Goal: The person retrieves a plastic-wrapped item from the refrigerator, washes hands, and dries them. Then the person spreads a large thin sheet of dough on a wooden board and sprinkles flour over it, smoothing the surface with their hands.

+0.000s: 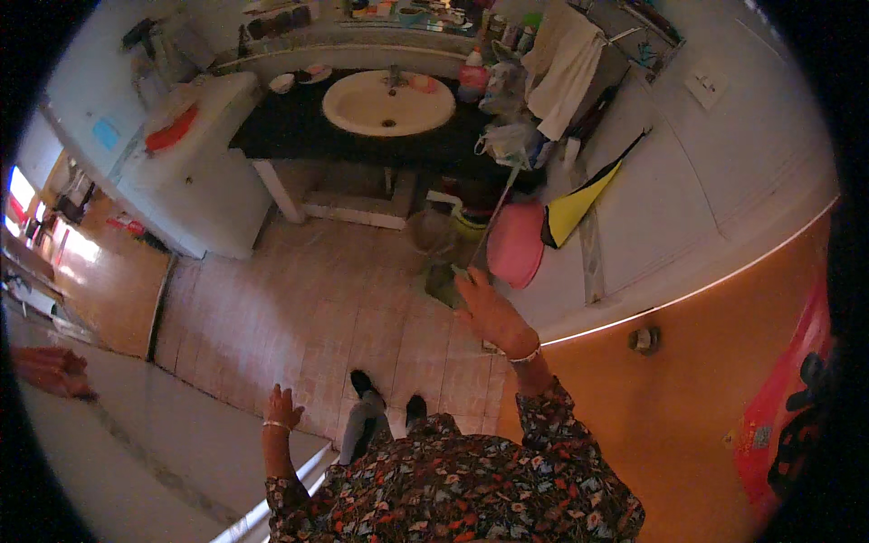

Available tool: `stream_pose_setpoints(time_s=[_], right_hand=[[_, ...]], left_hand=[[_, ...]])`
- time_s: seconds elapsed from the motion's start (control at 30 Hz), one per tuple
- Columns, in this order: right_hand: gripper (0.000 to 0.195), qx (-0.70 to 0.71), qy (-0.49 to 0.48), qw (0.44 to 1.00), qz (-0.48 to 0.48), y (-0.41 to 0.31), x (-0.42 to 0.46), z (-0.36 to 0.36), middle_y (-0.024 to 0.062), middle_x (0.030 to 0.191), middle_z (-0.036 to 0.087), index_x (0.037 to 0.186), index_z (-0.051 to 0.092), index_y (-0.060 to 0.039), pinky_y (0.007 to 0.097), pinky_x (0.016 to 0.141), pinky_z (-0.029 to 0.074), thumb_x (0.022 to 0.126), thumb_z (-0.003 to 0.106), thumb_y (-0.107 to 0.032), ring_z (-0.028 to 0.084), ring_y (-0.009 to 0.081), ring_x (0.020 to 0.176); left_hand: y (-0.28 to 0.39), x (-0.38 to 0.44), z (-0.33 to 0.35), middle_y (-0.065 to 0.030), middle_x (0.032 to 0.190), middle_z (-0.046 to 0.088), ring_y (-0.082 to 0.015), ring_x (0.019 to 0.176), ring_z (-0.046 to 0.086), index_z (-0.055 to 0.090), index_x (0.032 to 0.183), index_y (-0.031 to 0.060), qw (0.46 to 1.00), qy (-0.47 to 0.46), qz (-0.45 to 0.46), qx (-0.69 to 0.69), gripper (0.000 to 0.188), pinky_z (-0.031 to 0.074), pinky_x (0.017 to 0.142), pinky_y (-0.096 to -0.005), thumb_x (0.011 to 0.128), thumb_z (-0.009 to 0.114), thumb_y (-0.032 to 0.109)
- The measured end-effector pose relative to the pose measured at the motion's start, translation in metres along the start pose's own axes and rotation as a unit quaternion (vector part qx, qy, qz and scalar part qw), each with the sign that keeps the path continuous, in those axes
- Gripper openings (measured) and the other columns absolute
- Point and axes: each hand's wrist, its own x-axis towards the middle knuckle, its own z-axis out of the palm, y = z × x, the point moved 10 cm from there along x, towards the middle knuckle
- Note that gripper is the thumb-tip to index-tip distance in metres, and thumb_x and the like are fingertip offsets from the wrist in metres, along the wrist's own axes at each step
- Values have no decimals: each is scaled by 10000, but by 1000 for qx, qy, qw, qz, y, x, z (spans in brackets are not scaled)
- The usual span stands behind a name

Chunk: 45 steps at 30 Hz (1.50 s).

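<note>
My right hand (492, 309) reaches forward over the floor, palm down, a bracelet at the wrist. Its fingertips overlap the lower end of a thin pole (499, 210) and the edge of a green dustpan-like thing (441, 282); whether they grip the pole cannot be made out. Beside them, a pink plastic basin (516, 244) leans against the wall. Lower left, my left hand (282, 407) hangs with its fingers apart and holds nothing. The tiled floor (271, 312) lies between my hands and a black counter (285, 129) with a white washbasin (388, 102).
A white washing machine (204, 170) with a red cloth (171, 129) stands left of the counter. A yellow-and-black triangular cloth (584, 203) and a towel (563, 68) hang at the right. An orange door (584, 394) with a knob (643, 339) is close on my right. Buckets (468, 224) sit under the counter.
</note>
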Motion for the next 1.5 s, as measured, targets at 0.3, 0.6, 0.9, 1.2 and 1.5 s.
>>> stream_pose_setpoints(time_s=[0.3, 0.6, 0.9, 1.2, 1.5], right_hand=[[717, 74, 100, 990, -62, 52, 303, -81, 232, 1461, 234, 1447, 239, -34, 425, 978, 438, 869, 624, -212, 439, 403, 1226], [325, 543, 146, 823, 80, 153, 590, -131, 112, 988, 626, 1122, 512, -14, 332, 797, 504, 943, 519, -284, 634, 238, 893], [344, 588, 367, 686, 222, 347, 690, -148, -13, 590, 382, 654, 446, -115, 257, 492, 300, 920, 496, -327, 339, 104, 495], [282, 499, 397, 734, 234, 578, 704, -264, 29, 822, 592, 853, 599, -61, 267, 661, 447, 934, 527, -321, 550, 120, 738], [424, 304, 594, 720, 190, 653, 656, -338, 128, 1168, 612, 1195, 556, 65, 353, 936, 443, 928, 562, -263, 567, 270, 1080]], left_hand=[[-20, 246, -119, -277, 1440, 317, -391, 1327, 348, 443, 1304, 1, 999, -39, -6, 19, 605, 380, 1052, -452, 813, 701, 244], [17, 503, -359, -181, 915, 598, -381, 837, 601, 555, 937, 16, 953, 227, 184, 79, 166, 508, 744, -462, 829, 608, 130], [252, 624, -535, -174, 637, 530, -385, 595, 542, 471, 693, 50, 894, 329, 293, -85, 154, 441, 542, -474, 791, 577, 102], [402, 688, -533, -171, 691, 604, -372, 570, 584, 565, 700, 62, 888, 327, 323, -19, 196, 462, 519, -441, 849, 604, 183], [529, 729, -559, -175, 689, 595, -366, 616, 583, 597, 704, 52, 877, 275, 393, 36, 272, 470, 550, -429, 894, 577, 246]])
